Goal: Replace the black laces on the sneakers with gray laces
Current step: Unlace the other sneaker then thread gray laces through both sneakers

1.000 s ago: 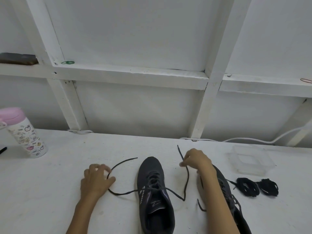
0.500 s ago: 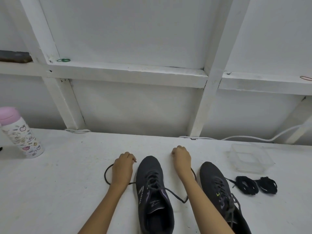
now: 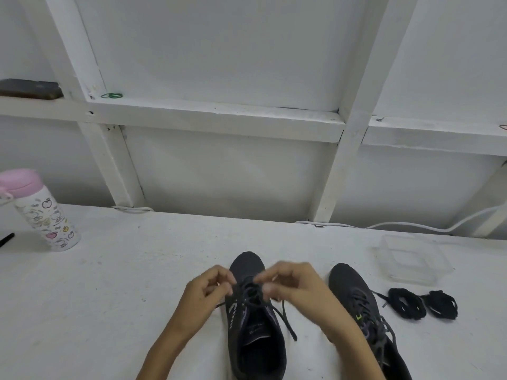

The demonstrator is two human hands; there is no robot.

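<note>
The middle sneaker (image 3: 255,341) is lying on the white table (image 3: 109,297), toe pointing away from the person. Both hands are meeting over its laced front. The left hand (image 3: 208,290) is hovering at this sneaker's left edge and the right hand (image 3: 296,286) at its right edge. Their curled fingertips are almost touching above the eyelets.

Each hand is pinching a stretch of the gray lace (image 3: 285,322), though motion blur is hiding the exact grip. One free end is trailing onto the table just right of the middle sneaker. The other is poking out under the left hand.

The second sneaker (image 3: 365,311) is lying right of the middle sneaker, partly behind the right forearm. Farther right, the bundled black laces (image 3: 422,303) are lying well apart from both hands.
</note>
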